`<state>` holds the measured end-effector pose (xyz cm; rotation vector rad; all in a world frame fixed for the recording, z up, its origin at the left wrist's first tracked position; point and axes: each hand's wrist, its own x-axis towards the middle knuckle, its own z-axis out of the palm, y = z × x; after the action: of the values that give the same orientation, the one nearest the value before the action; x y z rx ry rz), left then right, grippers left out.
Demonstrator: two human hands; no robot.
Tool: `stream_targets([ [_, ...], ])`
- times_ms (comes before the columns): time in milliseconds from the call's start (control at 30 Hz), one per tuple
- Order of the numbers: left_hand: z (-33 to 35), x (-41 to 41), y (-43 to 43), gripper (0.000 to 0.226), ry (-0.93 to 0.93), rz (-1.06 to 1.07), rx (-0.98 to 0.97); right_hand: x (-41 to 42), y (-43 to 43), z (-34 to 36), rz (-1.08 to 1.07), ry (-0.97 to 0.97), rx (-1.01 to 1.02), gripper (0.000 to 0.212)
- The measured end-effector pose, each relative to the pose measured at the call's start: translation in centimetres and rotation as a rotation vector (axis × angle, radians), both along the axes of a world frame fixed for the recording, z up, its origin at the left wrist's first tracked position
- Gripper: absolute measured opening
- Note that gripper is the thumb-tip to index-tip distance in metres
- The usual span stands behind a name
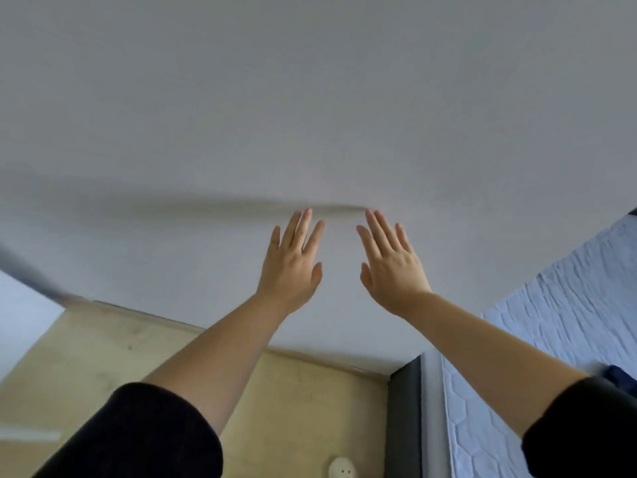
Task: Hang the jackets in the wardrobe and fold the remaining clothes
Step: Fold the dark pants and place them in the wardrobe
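Against the pale wall (pixel 310 98), the left hand (pixel 291 267) and right hand (pixel 393 270) reach forward side by side, backs to the camera. Their fingers (pixel 303 229) are straight, slightly spread, pointing up and holding nothing. At the right, a quilted white mattress (pixel 568 322) sits above a dark bed frame (pixel 405 419). On it lies a dark blue cloth (pixel 622 376), with too little showing to tell its long axis. Beige floor (pixel 103 346) lies below.

beige floor (pixel 103 357), white quilted mattress (pixel 568 305), dark blue item (pixel 620 376) on it
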<state>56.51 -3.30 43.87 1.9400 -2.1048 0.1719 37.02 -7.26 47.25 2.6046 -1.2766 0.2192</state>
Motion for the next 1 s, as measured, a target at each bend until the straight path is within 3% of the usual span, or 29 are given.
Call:
stream_targets([
  [200,-9.3,-3.8,2.2,0.073,0.066,0.203,0.133,-2.7,-0.7,-9.4,0.067,0.052,0.155,0.062],
  [500,-25.0,-7.8,5.4,0.071,0.171,0.279,0.188,-4.7,1.7,-26.0,0.024,-0.006,0.274,0.061],
  [800,-42.8,-11.5,6.1,0.069,0.280,0.318,0.167,-8.1,2.5,-43.3,0.002,0.007,0.242,0.059],
  [1000,-48.6,-15.7,5.7,0.069,0.255,0.286,0.113,-11.2,2.3,-49.4,-0.035,-0.016,0.174,0.060],
])
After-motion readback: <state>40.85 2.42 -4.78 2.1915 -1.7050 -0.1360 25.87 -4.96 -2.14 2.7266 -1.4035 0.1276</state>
